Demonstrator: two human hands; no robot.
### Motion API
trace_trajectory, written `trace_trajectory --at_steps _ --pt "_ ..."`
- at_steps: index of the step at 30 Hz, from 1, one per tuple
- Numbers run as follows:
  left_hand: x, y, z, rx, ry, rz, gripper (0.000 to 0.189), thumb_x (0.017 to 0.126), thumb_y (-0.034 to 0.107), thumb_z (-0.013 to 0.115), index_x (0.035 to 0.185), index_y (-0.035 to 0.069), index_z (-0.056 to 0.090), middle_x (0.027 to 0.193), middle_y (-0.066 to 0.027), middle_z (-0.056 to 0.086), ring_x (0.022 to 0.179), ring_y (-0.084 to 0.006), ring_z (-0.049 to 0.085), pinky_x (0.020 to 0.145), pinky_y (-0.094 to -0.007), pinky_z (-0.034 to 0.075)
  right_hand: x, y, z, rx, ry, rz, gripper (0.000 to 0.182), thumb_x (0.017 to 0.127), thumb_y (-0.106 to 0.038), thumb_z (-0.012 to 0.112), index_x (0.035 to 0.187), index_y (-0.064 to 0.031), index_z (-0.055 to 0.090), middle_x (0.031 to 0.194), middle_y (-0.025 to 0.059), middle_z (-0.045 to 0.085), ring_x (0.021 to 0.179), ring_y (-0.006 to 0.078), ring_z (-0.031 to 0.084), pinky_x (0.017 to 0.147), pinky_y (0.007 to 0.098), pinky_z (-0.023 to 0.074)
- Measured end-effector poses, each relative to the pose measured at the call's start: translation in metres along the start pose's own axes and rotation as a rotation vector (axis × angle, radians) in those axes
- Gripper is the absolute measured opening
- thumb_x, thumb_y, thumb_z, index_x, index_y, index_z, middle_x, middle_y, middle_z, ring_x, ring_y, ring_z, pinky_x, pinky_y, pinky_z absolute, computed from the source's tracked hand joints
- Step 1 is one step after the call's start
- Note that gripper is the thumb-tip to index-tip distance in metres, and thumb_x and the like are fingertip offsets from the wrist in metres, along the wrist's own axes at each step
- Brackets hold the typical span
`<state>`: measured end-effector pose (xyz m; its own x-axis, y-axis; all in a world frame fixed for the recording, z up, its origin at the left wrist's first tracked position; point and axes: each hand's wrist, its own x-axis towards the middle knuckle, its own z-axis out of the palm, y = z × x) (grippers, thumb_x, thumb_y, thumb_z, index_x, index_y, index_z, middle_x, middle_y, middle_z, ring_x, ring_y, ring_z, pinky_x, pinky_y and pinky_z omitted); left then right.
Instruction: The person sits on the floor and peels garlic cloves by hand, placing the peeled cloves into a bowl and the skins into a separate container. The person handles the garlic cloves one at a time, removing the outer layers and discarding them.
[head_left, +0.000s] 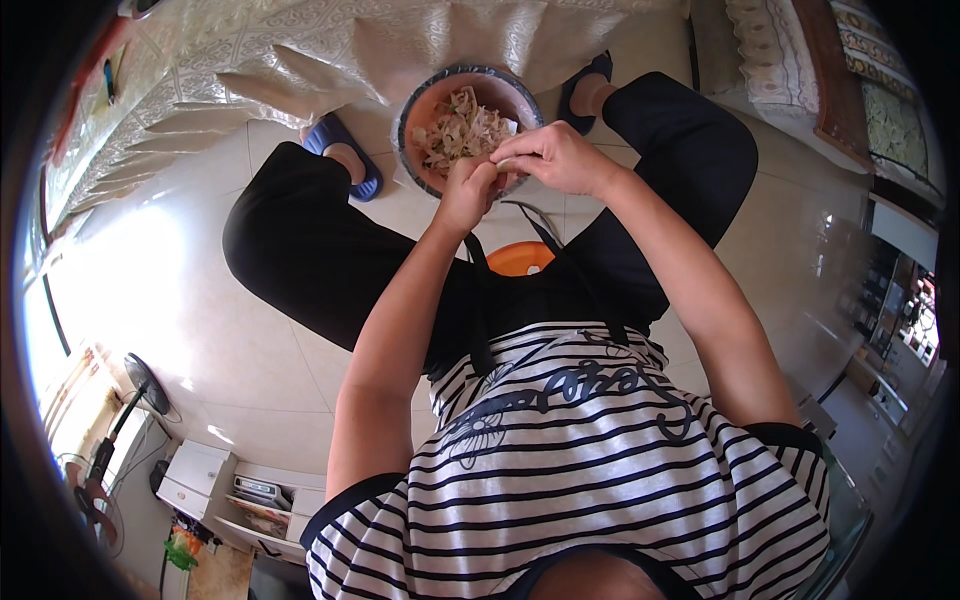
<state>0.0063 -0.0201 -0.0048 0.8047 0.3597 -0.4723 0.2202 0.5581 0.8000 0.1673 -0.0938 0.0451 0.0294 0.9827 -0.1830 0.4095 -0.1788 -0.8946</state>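
Note:
My left hand (471, 191) and my right hand (561, 156) meet over the near rim of a round waste bin (401, 139). Between their fingertips is a small pale piece (511, 162), which looks like a garlic clove; the fingers cover most of it. Thin, papery whitish and pinkish peelings (461, 135) lie heaped in the bin, which has a bag liner folded over its rim. Between my thighs, an orange bowl (517, 257) is partly hidden by my trousers. One small white piece (533, 270) shows inside it.
A table with a patterned, pleated cloth (360, 45) stands beyond the bin. My feet wear blue slippers (345, 157) on either side of it. A black fan (146, 382) and white drawer units (196, 480) are at the lower left. Wooden furniture (832, 90) stands at the upper right.

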Motion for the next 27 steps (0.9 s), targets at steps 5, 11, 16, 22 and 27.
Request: trace_trajectory --at_steps 5,11,16,22,27 --pt "-0.001 0.005 0.003 -0.003 0.036 0.081 0.020 0.080 0.016 0.037 0.070 0.003 0.049 0.054 0.0036 0.036 0.041 -0.0047 0.026 0.037 -0.0217 0.019 0.001 -0.006 -0.002 0.230 0.040 0.132 0.017 0.083 -0.011 0.062 0.095 -0.0006 0.067 0.085 0.0082 0.068 0.076 0.0096 0.062 0.070 0.0252 0.0490" --pt "0.003 0.010 -0.009 -0.259 -0.082 -0.016 0.023 0.080 0.017 0.039 0.071 0.001 0.054 0.052 0.0035 0.034 0.042 -0.0053 0.027 0.038 -0.0223 0.019 0.000 0.005 -0.003 0.387 0.015 0.115 0.021 0.087 -0.006 0.057 0.107 0.0006 0.061 0.091 0.0054 0.066 0.083 0.0087 0.061 0.076 0.0221 0.0489" --pt "0.002 0.015 -0.006 -0.172 -0.006 0.011 0.026 0.084 0.021 0.044 0.071 0.002 0.056 0.051 0.0038 0.036 0.041 -0.0053 0.029 0.038 -0.0216 0.020 -0.003 0.010 -0.004 0.403 0.030 0.130 0.023 0.087 -0.004 0.056 0.109 0.0008 0.060 0.095 0.0058 0.065 0.086 0.0083 0.060 0.078 0.0221 0.0486" --pt "0.003 0.013 -0.008 -0.144 0.008 0.025 0.028 0.087 0.023 0.046 0.071 0.002 0.057 0.051 0.0039 0.040 0.041 -0.0048 0.032 0.038 -0.0208 0.023 -0.002 0.011 -0.003 0.441 -0.001 0.165 0.022 0.088 -0.004 0.056 0.108 0.0007 0.060 0.097 0.0061 0.064 0.088 0.0088 0.060 0.079 0.0223 0.0485" --pt "0.007 0.009 -0.008 -0.105 0.091 0.054 0.026 0.088 0.022 0.049 0.072 0.003 0.057 0.052 0.0045 0.040 0.042 -0.0038 0.032 0.038 -0.0206 0.022 -0.004 0.006 0.000 0.619 0.084 0.198 0.020 0.087 -0.002 0.056 0.106 0.0004 0.059 0.096 0.0048 0.064 0.089 0.0099 0.060 0.082 0.0230 0.0475"
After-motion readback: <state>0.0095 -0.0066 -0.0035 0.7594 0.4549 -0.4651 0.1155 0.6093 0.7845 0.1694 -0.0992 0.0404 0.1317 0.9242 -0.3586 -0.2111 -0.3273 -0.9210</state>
